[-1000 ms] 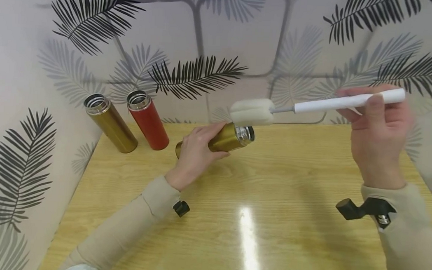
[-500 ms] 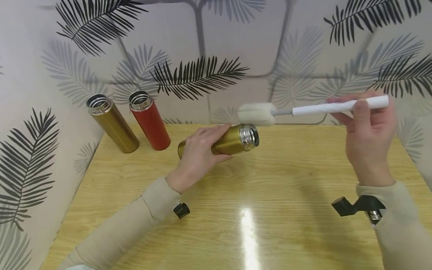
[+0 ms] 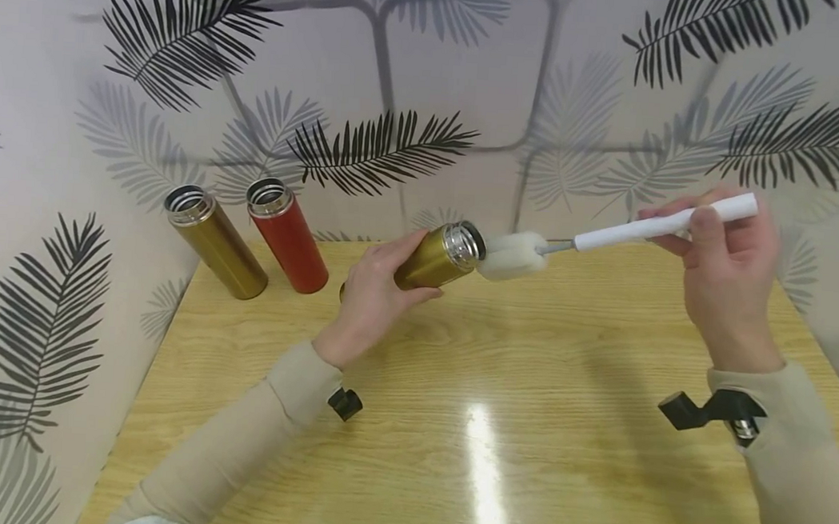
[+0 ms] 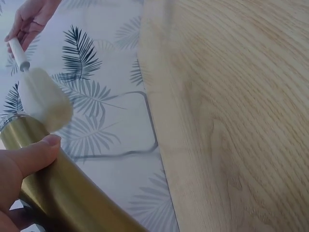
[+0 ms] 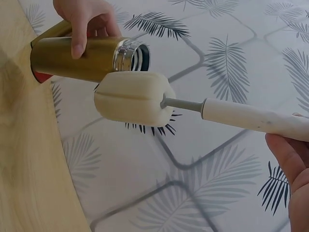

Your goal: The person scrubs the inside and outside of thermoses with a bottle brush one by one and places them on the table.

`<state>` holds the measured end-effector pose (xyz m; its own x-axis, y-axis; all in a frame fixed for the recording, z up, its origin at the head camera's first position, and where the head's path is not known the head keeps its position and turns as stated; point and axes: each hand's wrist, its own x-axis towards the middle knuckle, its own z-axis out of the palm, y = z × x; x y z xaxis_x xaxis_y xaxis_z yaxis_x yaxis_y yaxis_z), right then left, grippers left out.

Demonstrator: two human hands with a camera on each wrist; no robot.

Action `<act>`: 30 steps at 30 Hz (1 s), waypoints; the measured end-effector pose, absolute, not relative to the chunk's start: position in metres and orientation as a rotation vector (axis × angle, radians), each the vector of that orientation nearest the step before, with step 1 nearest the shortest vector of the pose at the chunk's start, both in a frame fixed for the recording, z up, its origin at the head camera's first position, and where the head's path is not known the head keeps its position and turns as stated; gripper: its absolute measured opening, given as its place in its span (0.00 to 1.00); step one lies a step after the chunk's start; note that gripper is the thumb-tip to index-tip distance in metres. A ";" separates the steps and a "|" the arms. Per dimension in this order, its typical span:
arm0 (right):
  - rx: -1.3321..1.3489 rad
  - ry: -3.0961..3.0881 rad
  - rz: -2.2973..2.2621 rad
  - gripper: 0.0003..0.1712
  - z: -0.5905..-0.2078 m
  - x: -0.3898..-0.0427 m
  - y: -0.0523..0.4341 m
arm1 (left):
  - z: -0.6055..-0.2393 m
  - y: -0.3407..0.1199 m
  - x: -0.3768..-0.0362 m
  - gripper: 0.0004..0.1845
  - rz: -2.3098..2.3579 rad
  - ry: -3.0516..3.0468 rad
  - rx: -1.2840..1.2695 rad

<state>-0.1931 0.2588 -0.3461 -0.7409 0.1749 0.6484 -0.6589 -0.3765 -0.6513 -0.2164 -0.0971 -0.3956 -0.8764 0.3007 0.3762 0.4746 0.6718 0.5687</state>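
**Sponge brush at the flask's mouth, not yet inside**

Nearest the person, a bare stretch of the wooden worktop (image 3: 496, 427) lies below both forearms. Above it, the left hand (image 3: 370, 295) curls its fingers and thumb round the body of a gold flask (image 3: 437, 259), holding it tilted off the worktop with its open steel mouth turned toward the right hand. The right hand (image 3: 725, 265) grips the white handle of a bottle brush (image 3: 663, 222). Its sponge head (image 3: 510, 255) sits just beside the flask's rim, touching or nearly so; the right wrist view shows it outside and slightly below the opening. Judging by this, the scrubbing has not begun: the sponge needs lining up and pushing in. Beyond the left hand, a second gold flask (image 3: 212, 241) and a red flask (image 3: 287, 234) stand open by the wall.
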 end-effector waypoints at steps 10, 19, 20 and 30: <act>0.721 -1.143 2.343 0.07 -0.342 -0.190 0.251 | -0.397 -0.097 -0.220 0.45 -0.936 -2.740 -0.548; 0.737 -1.111 2.378 0.06 -0.340 -0.191 0.243 | -0.400 -0.097 -0.218 0.46 -0.955 -2.770 -0.552; 0.742 -1.102 2.382 0.07 -0.340 -0.191 0.242 | -0.400 -0.098 -0.218 0.46 -0.955 -2.774 -0.554; 0.672 -1.049 2.338 0.10 -0.335 -0.196 0.235 | -0.402 -0.091 -0.213 0.45 -0.849 -2.768 -0.669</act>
